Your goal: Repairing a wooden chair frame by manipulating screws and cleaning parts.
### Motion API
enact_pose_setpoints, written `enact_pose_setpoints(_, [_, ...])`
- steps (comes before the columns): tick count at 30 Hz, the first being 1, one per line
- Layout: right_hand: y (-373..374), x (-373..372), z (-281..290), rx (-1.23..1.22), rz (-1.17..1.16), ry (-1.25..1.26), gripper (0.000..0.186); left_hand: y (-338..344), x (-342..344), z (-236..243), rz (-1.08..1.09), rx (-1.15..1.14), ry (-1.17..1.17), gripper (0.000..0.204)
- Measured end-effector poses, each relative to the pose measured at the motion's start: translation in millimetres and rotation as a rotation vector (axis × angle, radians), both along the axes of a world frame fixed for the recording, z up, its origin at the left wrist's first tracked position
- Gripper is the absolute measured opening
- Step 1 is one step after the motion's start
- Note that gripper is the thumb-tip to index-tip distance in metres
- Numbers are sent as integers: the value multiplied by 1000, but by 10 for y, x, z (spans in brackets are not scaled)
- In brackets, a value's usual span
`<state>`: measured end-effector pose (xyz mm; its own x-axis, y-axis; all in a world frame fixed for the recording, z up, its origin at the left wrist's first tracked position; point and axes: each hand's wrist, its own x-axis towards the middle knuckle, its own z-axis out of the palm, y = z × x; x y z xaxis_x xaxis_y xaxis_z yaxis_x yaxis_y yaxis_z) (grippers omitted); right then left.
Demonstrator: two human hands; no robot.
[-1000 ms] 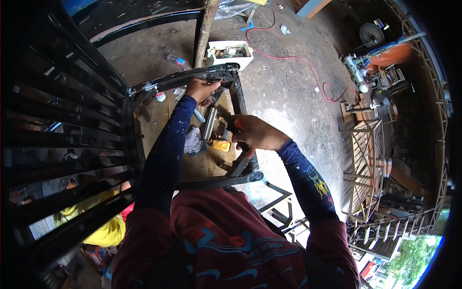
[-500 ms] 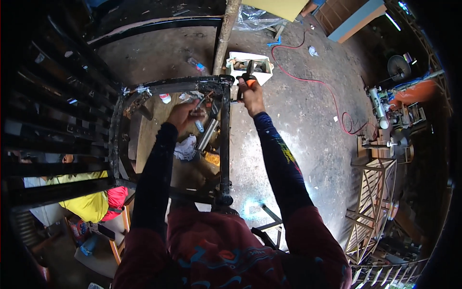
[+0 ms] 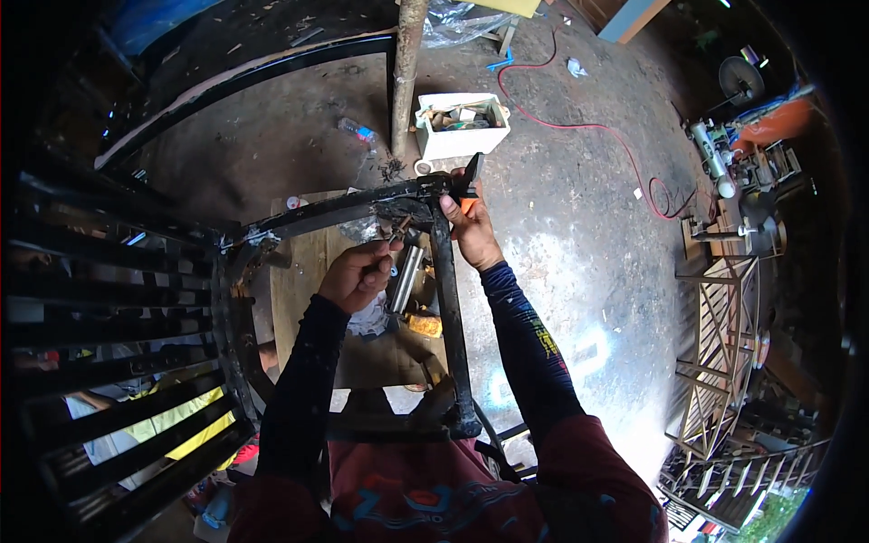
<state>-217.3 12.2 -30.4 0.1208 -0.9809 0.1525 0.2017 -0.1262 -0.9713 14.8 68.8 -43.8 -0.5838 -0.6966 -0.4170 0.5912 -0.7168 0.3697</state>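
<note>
The open seat frame (image 3: 451, 317) of a black wooden chair lies before me, its slatted back (image 3: 109, 312) at the left. My right hand (image 3: 475, 237) is closed around a dark tool with orange on its grip (image 3: 472, 176); its black end points up and away, and its exact kind is unclear. That hand is beside the frame's far right corner, the thumb against the wood. My left hand (image 3: 355, 276) is closed over the frame's opening, pinching a thin brownish piece (image 3: 401, 228) near that corner. Below are a shiny metal cylinder (image 3: 408, 279) and a crumpled white cloth (image 3: 369, 319).
A wooden board (image 3: 294, 308) lies below the frame, with a yellow-orange lump (image 3: 424, 326) on it. Beyond stand a white box of odds and ends (image 3: 463, 140) and a wooden post (image 3: 407, 81). A red hose (image 3: 588, 127) crosses the floor; a slatted wooden structure (image 3: 715, 353) stands right.
My left hand has come up from inside the frame, its fingers now closed in a pinch. My right hand with the tool has come nearer, against the frame's corner. The view has shifted.
</note>
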Motion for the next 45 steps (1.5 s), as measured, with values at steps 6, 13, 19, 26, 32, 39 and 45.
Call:
enact_pose_setpoints(6, [59, 61, 17, 109, 18, -115, 49, 95, -74, 245, 84, -1, -248, 25])
enact_pose_setpoints(13, [18, 99, 18, 111, 14, -174, 46, 219, -146, -56, 408, 115, 295, 32])
enact_pose_setpoints(19, [28, 9, 17, 145, 19, 2, 49, 166, 244, -16, -144, -147, 6, 57])
enact_pose_setpoints(26, [26, -16, 21, 143, -5, 157, 52, 163, 367, -71, -108, -322, -102, 37])
enact_pose_setpoints(32, [27, -47, 1, 140, -9, 130, 50, 87, 361, 180, -196, -350, -530, 33])
enact_pose_setpoints(39, [34, 19, 94, 113, 11, 38, 45, -34, 357, 391, -472, -388, -1037, 42])
enact_pose_setpoints(45, [38, 49, -2, 103, 114, -43, 52, 113, 340, 425, -454, -921, -1541, 42])
